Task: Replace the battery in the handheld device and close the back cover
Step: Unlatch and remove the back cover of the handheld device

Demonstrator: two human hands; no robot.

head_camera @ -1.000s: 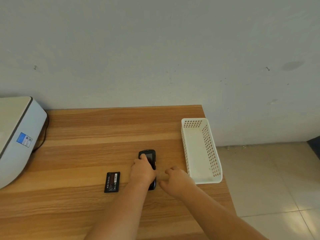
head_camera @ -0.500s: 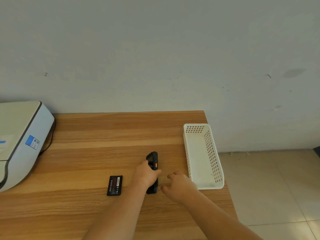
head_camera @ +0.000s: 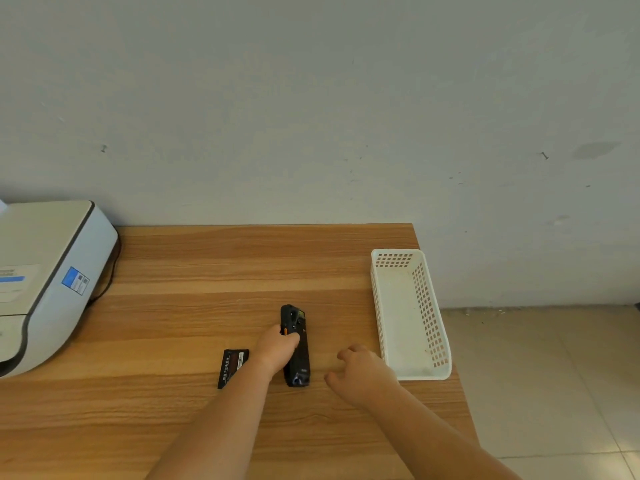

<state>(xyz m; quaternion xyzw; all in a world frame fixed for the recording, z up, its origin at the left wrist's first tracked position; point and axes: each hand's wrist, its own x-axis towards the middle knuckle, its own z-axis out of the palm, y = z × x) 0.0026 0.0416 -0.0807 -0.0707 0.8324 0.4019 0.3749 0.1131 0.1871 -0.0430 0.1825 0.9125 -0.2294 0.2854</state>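
Head view, fingers first: left hand [head_camera: 278,349] has fingers wrapped over the left edge of the black handheld device [head_camera: 296,344], thumb side near the orange side button; closed grip on the unit. Device appears tipped up on its long edge rather than lying flat, lengthwise away from the person, near the middle-front of the wooden table [head_camera: 207,265]. Right hand [head_camera: 363,372] rests just right of the device, fingers loosely spread, holding nothing, not touching the unit as far as can be seen.

Loose battery [head_camera: 232,367], black w/ red-and-white label, lies flat on the table just left of the left wrist, partly behind the forearm. White perforated basket [head_camera: 431,320] sits at the table's right edge, just beyond the right hand; looks empty. White printer [head_camera: 45,271] w/ blue sticker at far left, well apart from the work.

Assessment: early step — device being turned to bring its back up. Cannot tell whether the back cover is on or off; detail too small. Whether the table battery is the fresh or spent cell: not determinable.

Next move, est.: finish the turn so the back faces up, left hand steadying, right hand coming in to work the cover latch. Needs a firm hold; unit on edge could topple.
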